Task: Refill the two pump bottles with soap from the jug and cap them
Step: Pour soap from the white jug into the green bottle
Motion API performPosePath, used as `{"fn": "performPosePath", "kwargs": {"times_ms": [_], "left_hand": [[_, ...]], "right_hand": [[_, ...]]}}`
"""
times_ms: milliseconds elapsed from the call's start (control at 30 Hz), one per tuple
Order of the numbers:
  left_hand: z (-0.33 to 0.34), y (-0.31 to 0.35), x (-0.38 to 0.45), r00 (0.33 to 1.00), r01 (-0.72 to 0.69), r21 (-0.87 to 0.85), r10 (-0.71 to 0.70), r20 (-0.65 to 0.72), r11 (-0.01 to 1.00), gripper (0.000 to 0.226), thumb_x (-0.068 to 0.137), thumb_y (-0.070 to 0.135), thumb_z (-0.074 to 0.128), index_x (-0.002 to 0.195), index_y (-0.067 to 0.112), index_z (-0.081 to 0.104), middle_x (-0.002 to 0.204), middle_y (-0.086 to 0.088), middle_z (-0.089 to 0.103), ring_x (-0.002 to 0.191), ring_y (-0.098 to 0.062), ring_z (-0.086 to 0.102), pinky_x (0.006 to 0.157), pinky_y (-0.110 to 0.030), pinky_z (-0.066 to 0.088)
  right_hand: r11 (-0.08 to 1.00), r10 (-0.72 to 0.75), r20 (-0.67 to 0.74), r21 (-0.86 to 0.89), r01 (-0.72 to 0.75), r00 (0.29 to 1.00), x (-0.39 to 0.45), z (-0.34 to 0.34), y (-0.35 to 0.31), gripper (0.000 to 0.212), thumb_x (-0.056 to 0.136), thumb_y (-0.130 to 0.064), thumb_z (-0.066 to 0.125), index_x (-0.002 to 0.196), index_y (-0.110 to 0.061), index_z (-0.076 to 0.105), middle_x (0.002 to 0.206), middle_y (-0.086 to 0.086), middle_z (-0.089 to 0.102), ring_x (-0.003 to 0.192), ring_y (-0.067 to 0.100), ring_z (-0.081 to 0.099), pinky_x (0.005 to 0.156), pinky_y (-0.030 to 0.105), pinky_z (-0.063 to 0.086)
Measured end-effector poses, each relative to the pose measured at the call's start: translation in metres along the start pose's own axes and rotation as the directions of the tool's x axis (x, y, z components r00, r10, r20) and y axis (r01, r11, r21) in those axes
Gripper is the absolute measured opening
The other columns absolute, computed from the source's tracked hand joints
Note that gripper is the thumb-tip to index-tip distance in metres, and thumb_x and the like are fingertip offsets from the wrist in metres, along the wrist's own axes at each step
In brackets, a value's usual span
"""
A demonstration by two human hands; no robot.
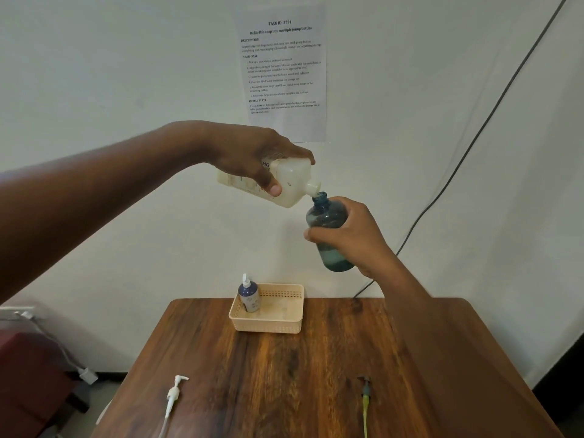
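My left hand (252, 153) grips the white soap jug (290, 181), tipped on its side high above the table, its spout touching the mouth of a blue-green transparent bottle (327, 229). My right hand (354, 238) holds that uncapped bottle tilted toward the jug; some liquid sits at its bottom. A dark blue pump bottle (249, 295) with its white pump on stands in the beige basket (284, 324). A white pump head (173, 393) lies at the table's near left. A dark pump head with a yellow-green tube (366, 403) lies at the near right.
The wooden table (284, 374) stands against a white wall with a printed task sheet (281, 71). A black cable (474, 137) runs down the wall at the right. A dark red seat (31, 374) and a white plug lie left of the table.
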State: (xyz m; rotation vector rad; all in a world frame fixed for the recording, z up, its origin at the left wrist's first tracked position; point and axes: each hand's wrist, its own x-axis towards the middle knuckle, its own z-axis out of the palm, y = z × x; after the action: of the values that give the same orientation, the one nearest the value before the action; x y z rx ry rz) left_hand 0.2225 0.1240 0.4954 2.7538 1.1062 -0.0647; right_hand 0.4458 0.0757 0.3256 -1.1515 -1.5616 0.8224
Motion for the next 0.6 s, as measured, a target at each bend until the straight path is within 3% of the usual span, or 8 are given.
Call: {"fn": "performPosePath", "kwargs": {"times_ms": [200,367,600], "left_hand": [[-0.0013,0.0034,-0.0003,1.0,0.013,-0.003,-0.013,0.001,1.0,0.075,0.075,0.05,0.075,0.144,0.043,0.049,0.109,0.03,0.06,0.107,0.002,0.058,0.085,-0.022,0.044],[-0.002,0.0059,-0.0019,1.0,0.01,0.002,-0.01,0.003,1.0,0.075,0.075,0.047,0.076,0.145,0.039,0.05,0.114,0.018,0.063,0.107,-0.008,0.06,0.089,-0.029,0.049],[-0.0034,0.0069,-0.0028,1.0,0.013,0.027,-0.013,0.004,1.0,0.075,0.075,0.048,0.075,0.146,0.041,0.049,0.113,0.024,0.062,0.108,-0.003,0.059,0.088,-0.028,0.048]], "right_hand": [[1.0,0.004,0.002,0.013,-0.004,1.0,-0.0003,-0.0007,-0.0001,0.052,0.071,-0.03,0.09,0.118,-0.029,0.067,0.11,-0.012,0.068,0.101,0.007,0.064,0.077,0.026,0.053],[1.0,0.004,0.003,0.01,-0.004,1.0,-0.0011,-0.0006,-0.0014,0.054,0.071,-0.03,0.09,0.119,-0.029,0.066,0.112,-0.011,0.068,0.101,0.008,0.065,0.076,0.025,0.052],[1.0,-0.003,0.003,0.005,0.003,1.0,-0.0017,0.0002,-0.0019,0.055,0.072,-0.032,0.09,0.12,-0.03,0.065,0.11,-0.015,0.067,0.099,0.006,0.064,0.075,0.023,0.051]]}}
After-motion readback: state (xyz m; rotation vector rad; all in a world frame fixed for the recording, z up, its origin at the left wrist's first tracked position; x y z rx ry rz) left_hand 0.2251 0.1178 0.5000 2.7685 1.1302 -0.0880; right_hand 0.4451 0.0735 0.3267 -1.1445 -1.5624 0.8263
